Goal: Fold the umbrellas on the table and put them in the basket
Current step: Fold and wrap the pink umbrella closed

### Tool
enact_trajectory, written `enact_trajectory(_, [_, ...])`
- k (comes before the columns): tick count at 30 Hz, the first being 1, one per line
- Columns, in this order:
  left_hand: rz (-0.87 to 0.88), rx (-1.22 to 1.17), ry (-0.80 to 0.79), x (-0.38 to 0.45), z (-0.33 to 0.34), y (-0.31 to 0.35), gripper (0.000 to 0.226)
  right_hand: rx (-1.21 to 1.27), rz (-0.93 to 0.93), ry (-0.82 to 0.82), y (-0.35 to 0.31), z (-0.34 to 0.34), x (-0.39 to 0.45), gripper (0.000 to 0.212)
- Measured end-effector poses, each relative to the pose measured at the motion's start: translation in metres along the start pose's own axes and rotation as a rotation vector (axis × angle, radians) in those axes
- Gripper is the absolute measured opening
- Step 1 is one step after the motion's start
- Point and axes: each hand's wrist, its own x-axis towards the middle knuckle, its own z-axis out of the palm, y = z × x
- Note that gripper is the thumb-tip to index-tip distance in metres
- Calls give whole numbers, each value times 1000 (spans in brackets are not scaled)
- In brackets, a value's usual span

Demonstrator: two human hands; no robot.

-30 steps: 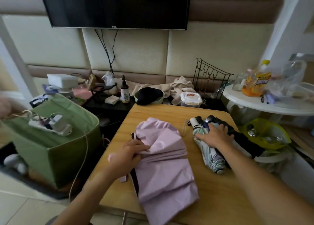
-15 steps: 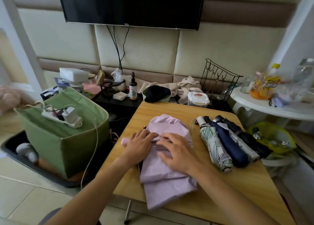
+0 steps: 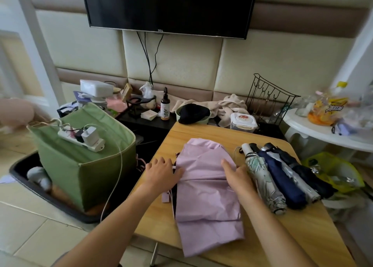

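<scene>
A lilac umbrella [image 3: 203,194] lies loosely collapsed on the wooden table [image 3: 302,232], its cloth spread flat. My left hand [image 3: 162,173] rests with straight fingers on its left edge. My right hand [image 3: 235,174] lies flat on its right edge, fingers extended. To the right, several folded umbrellas lie side by side: a floral one [image 3: 262,180], a navy one [image 3: 282,182], a silver one [image 3: 296,181] and a black one [image 3: 310,178]. The green fabric basket [image 3: 84,166] stands on the floor left of the table.
A white power strip [image 3: 81,137] with plugged chargers lies across the basket's rim, its cable hanging down. A black tray [image 3: 30,184] holds the basket. Behind the table are a low black shelf with bottles, a towel, a wire rack [image 3: 266,99], and a white round table [image 3: 327,133].
My right hand left the folded umbrellas, moved onto the lilac umbrella, then slid to its right edge. My left hand stayed at its left edge. The cloth now lies flatter.
</scene>
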Motion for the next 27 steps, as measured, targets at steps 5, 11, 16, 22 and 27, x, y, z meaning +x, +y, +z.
enact_trajectory(5, [70,-90,-4,4,12,3,45,337,188,-263,-10,-13,26,91])
enact_trajectory(11, [122,-108,-25,4,13,-5,40,467,50,-526,-17,-22,32,63])
enact_trajectory(16, [115,-75,-42,10,8,-10,57,516,-305,-587,-35,-26,24,59])
enact_trajectory(22, [122,-68,-93,14,4,-14,77,222,-469,-457,-49,-27,20,31])
enact_trajectory(27, [34,-278,77,16,9,-14,49,20,-223,191,-44,-4,30,35])
